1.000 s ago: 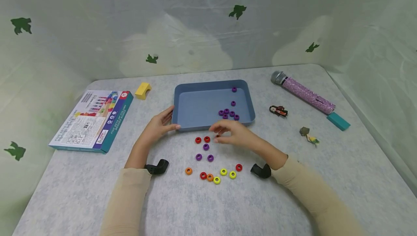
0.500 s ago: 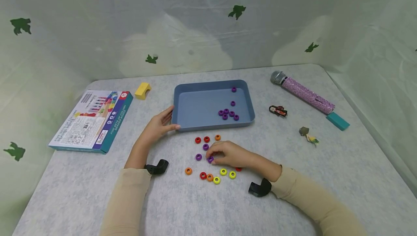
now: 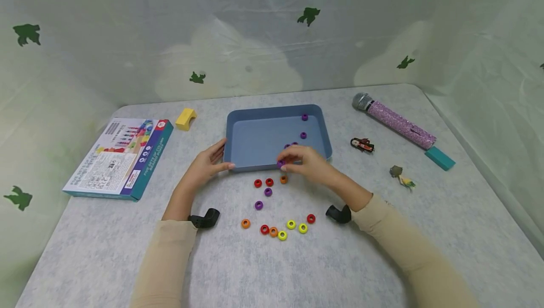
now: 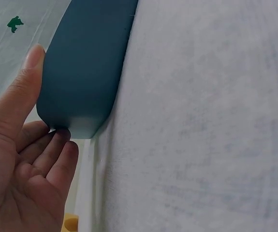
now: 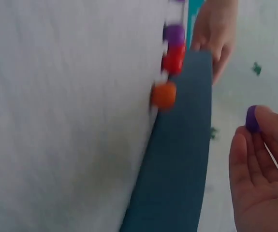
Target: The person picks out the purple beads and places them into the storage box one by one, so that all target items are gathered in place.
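My right hand [image 3: 308, 164] pinches a purple bead [image 5: 252, 119] between thumb and fingers, above the front rim of a blue tray [image 3: 255, 138]. My left hand [image 3: 204, 164] holds the tray's front left corner, thumb on the front wall and fingers against the left side. Several purple beads lie in the right part of the tray, some hidden behind my right hand. In front of the tray, two red beads [image 3: 258, 183], an orange bead [image 3: 284, 180] and two purple beads [image 3: 268, 192] lie on the table.
Nearer me lie more loose red, orange and yellow beads [image 3: 291, 224]. On the left are a game box [image 3: 121, 157] and a yellow arch block [image 3: 185, 119]. On the right are a glittery microphone [image 3: 395, 121], a small doll figure [image 3: 362, 145] and a small trinket [image 3: 401, 176].
My right hand went down to the beads, pinched a purple one and lifted it forward to the tray's front rim. An orange bead came into sight there. The left hand stays put.
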`<act>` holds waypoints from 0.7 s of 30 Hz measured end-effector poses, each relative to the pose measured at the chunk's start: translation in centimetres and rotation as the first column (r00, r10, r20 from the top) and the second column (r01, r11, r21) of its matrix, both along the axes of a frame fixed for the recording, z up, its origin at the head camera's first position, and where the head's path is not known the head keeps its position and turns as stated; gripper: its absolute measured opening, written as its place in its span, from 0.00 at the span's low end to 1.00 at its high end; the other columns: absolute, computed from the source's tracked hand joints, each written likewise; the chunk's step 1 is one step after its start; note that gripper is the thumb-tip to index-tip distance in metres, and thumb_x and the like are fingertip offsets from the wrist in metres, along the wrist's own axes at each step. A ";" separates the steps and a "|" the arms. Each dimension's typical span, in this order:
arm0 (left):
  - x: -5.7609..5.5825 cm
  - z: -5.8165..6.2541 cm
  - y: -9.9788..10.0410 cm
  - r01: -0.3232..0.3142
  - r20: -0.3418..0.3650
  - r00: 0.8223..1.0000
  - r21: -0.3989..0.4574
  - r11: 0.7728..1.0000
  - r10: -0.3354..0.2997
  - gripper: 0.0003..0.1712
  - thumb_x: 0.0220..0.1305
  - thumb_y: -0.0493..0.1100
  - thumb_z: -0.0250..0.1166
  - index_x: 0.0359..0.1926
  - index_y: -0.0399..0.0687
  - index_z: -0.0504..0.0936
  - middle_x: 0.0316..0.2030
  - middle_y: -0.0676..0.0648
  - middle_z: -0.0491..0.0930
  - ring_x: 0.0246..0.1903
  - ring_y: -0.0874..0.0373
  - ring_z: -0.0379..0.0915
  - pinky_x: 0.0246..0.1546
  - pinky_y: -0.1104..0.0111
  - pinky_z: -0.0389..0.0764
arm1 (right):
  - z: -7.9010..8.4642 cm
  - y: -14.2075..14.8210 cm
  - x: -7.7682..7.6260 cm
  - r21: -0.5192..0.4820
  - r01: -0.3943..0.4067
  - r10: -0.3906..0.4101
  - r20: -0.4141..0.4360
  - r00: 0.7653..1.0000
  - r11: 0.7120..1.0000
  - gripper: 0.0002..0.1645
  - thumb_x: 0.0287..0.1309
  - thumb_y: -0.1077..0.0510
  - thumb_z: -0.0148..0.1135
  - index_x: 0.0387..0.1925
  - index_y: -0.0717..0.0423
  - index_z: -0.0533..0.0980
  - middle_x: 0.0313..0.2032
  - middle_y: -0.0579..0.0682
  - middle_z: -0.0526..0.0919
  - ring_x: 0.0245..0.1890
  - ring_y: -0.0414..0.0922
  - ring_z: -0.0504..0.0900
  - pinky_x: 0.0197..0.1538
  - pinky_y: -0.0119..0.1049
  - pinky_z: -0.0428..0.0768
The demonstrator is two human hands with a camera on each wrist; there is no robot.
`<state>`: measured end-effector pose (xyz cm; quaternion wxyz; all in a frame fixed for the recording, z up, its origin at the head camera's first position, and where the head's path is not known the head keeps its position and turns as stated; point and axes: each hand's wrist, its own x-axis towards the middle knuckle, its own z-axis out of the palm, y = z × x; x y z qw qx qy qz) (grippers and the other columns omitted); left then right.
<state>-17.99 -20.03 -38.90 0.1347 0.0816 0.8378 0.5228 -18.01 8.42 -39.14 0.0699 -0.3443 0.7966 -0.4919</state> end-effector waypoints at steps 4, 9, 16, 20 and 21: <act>0.1 0.0 -0.1 0.005 -0.004 1.000 0.000 1.000 -0.005 0.46 0.45 0.43 0.63 0.62 0.42 0.47 0.60 0.43 0.46 0.58 0.54 0.45 0.56 0.65 0.55 | -0.3 0.5 -2.9 0.031 0.124 -0.125 0.016 0.992 0.992 0.15 0.48 0.58 0.56 0.40 0.59 0.73 0.36 0.45 0.75 0.35 0.38 0.73 0.39 0.30 0.74; 0.0 -0.1 -0.1 0.003 -0.007 1.000 0.003 1.000 -0.003 0.46 0.45 0.43 0.63 0.62 0.42 0.47 0.60 0.44 0.47 0.58 0.53 0.45 0.56 0.65 0.55 | -1.2 0.9 -5.7 0.096 0.223 -0.229 0.056 0.972 0.970 0.15 0.48 0.59 0.55 0.41 0.58 0.73 0.38 0.47 0.75 0.39 0.39 0.73 0.41 0.30 0.73; 0.0 -0.2 -0.1 0.001 -0.002 1.000 0.010 1.000 -0.001 0.46 0.45 0.43 0.63 0.62 0.43 0.47 0.60 0.44 0.46 0.58 0.54 0.45 0.56 0.65 0.56 | -2.2 0.7 -7.4 0.207 0.245 -0.265 0.074 0.961 0.947 0.13 0.48 0.60 0.56 0.40 0.58 0.74 0.36 0.48 0.76 0.37 0.40 0.74 0.41 0.31 0.73; 0.0 -0.2 -0.1 0.000 0.002 1.000 0.008 1.000 0.000 0.45 0.45 0.43 0.63 0.62 0.43 0.47 0.60 0.45 0.46 0.58 0.54 0.45 0.56 0.65 0.55 | -2.2 0.5 -7.4 0.259 0.224 -0.255 0.092 0.963 0.940 0.12 0.48 0.63 0.56 0.38 0.58 0.74 0.35 0.49 0.76 0.36 0.41 0.73 0.41 0.33 0.73; 0.0 -0.2 -0.1 0.000 0.002 1.000 0.008 1.000 0.000 0.45 0.45 0.43 0.63 0.62 0.43 0.47 0.60 0.45 0.46 0.58 0.54 0.45 0.56 0.65 0.55 | -2.2 0.4 -7.4 0.272 0.219 -0.254 0.102 0.962 0.937 0.12 0.48 0.63 0.56 0.39 0.58 0.74 0.35 0.49 0.76 0.37 0.41 0.73 0.41 0.33 0.73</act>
